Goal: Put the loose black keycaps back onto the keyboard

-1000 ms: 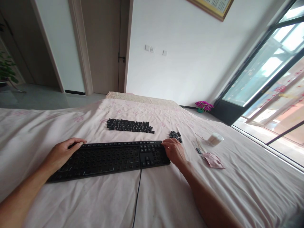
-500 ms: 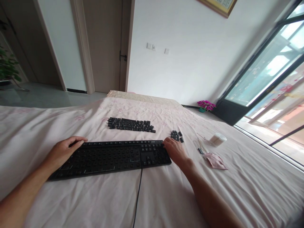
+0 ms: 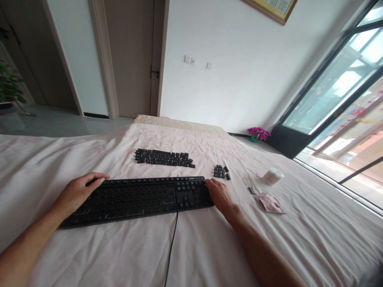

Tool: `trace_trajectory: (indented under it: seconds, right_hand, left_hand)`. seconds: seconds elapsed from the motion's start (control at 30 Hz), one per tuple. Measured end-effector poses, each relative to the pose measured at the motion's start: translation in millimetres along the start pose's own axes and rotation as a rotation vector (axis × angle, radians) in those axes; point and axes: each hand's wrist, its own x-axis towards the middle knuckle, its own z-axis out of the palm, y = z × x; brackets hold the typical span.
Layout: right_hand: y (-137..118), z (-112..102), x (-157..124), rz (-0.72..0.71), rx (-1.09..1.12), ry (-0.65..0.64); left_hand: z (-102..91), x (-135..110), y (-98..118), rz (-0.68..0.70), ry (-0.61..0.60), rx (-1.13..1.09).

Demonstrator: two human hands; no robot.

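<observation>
A black keyboard (image 3: pixel 131 201) lies on the pale pink bedsheet (image 3: pixel 125 255), many of its keycaps off and the bare key sockets showing. Its cable (image 3: pixel 171 251) runs from the front edge toward me. My left hand (image 3: pixel 82 187) grips the keyboard's far left corner, thumb and fingers closed around the edge. At the far right corner, my right hand (image 3: pixel 220 192) is closed on the other end; its fingertips are partly hidden. Beyond the keyboard lies a large group of loose black keycaps (image 3: pixel 164 158), with a smaller cluster of keycaps (image 3: pixel 219 171) to its right.
On the right side of the sheet are a clear tub of cotton swabs (image 3: pixel 273 176), a folded pink cloth (image 3: pixel 270 202) and a small dark-headed tool (image 3: pixel 251 191). A pot of magenta flowers (image 3: pixel 259 134) stands on the floor beyond, near the glass door (image 3: pixel 323 103).
My right hand has shifted slightly down at the keyboard's right corner. The view has moved a little; the keyboard and keycaps otherwise look the same.
</observation>
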Motion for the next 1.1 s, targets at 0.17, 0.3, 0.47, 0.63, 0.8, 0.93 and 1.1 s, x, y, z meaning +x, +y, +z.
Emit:
trace_trajectory:
  seconds: [0.17, 0.3, 0.47, 0.63, 0.8, 0.93, 1.1]
  right_hand:
    - [0.3, -3.2, 0.4, 0.065, 0.133, 0.065]
    - [-3.0, -8.0, 2.8, 0.086, 0.135, 0.054]
    - [-8.3, -10.6, 8.9, 0.142, 0.068, 0.007]
    - [-12.2, -10.9, 12.3, 0.172, 0.038, -0.012]
    - [-14.1, -10.9, 10.6, 0.167, 0.044, 0.013]
    - [-16.8, -13.9, 3.9, 0.139, 0.066, 0.112]
    - [-32.9, -19.7, -12.4, -0.095, 0.135, 0.186]
  left_hand:
    - [0.5, 1.1, 0.9, 0.009, 0.001, -0.006]
    - [0.3, 1.6, 1.9, 0.014, 0.003, 0.001]
    - [0.1, 1.1, 0.6, 0.009, -0.003, -0.010]
    - [-0.6, 0.8, 3.1, 0.010, -0.005, 0.004]
    - [-1.6, -0.2, 5.5, 0.007, 0.004, 0.004]
    - [-1.8, -0.3, 4.2, 0.003, 0.004, 0.011]
    - [-1.9, -0.1, 3.8, 0.019, 0.006, 0.010]
